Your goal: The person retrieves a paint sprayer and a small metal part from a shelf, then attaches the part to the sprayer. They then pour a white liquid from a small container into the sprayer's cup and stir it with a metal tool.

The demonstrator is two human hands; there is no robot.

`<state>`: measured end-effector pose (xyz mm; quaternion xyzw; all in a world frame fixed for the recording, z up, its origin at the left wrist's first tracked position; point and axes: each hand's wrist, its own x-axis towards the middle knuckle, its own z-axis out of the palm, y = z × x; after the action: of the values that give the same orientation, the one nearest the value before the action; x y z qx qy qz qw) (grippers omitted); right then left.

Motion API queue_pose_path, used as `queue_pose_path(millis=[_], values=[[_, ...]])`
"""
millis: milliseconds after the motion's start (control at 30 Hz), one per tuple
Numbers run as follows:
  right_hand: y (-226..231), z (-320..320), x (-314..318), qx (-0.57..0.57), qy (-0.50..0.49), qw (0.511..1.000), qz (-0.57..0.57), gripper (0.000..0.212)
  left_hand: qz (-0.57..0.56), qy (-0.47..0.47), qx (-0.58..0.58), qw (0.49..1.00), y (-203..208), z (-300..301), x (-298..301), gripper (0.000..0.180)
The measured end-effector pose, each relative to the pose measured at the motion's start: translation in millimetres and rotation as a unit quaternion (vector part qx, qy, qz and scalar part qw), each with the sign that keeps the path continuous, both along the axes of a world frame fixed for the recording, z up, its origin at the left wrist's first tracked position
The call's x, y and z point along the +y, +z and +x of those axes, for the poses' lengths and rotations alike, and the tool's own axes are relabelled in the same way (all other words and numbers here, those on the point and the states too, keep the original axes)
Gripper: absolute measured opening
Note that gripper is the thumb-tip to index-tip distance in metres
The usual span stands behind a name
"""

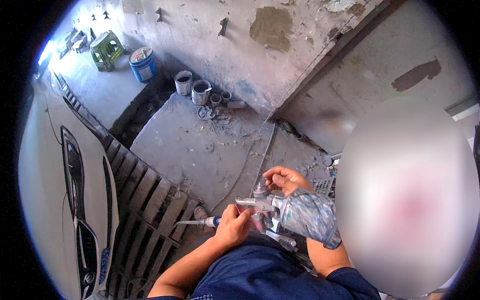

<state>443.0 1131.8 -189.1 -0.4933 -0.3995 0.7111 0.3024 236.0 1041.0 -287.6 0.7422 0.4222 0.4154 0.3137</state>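
Note:
A paint spray gun (262, 206) with a metal body and reddish stains is held in front of my waist. My left hand (233, 225) is closed round its handle. A blue and silver air fitting (212, 221) sticks out left of that hand. On the gun's right side lies a paint-smeared cup (310, 217), tilted over and hiding part of my right forearm. My right hand (287, 180) reaches past the cup, its fingers curled at the nozzle (261, 189); their exact contact is partly hidden.
A white car (55, 200) stands at the left beside slatted floor grating (145, 195). Paint-crusted cans (201, 92), a blue bucket (143, 65) and a green stool (106, 51) are by the far wall. A hose (270, 147) crosses the littered floor. A large blurred patch covers the right.

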Motion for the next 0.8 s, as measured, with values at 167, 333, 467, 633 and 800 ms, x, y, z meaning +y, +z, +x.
queue_pose_path(millis=[167,333,467,633,800], values=[[20,-17,1,0.044,0.076,0.996,-0.033,0.032,-0.006,-0.029,-0.018,0.999,-1,-3,-8,0.044],[33,-21,4,0.028,0.127,0.991,0.015,0.026,-0.011,-0.048,-0.032,0.998,5,-8,-11,0.047],[7,-13,4,0.118,0.150,0.979,0.070,0.018,-0.022,-0.078,-0.030,0.996,10,-12,-13,0.050],[-1,-17,2,0.160,0.138,0.977,0.036,0.015,-0.022,-0.097,-0.055,0.994,19,-16,-14,0.054],[13,-15,2,0.035,0.169,0.983,0.058,0.018,-0.027,-0.140,-0.022,0.990,13,-26,-16,0.046]])
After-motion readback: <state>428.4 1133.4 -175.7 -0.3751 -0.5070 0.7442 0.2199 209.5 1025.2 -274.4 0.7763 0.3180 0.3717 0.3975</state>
